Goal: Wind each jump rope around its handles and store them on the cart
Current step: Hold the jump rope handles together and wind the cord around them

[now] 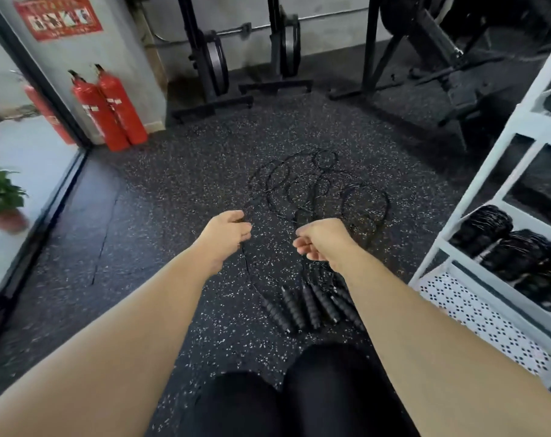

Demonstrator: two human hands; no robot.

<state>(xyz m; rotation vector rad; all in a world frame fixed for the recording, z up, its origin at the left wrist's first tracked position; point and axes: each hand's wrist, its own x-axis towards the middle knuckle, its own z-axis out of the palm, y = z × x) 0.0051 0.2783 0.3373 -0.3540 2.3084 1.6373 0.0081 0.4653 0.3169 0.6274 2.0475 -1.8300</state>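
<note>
Reached both arms out over the speckled floor (160,197). Curled the left hand (227,231) around a thin strand of the loose jump ropes (318,187), seemingly to draw one cord clear of the tangle. Held the right hand (318,244) close by with fingers curled; could not tell whether any cord was pinched there. Had the handles (312,305) bunched together near the knees, likely to keep ends sorted. Had wound bundles (504,247) already shelved on the white cart (476,190) at right, within easy reach for stowing.
</note>
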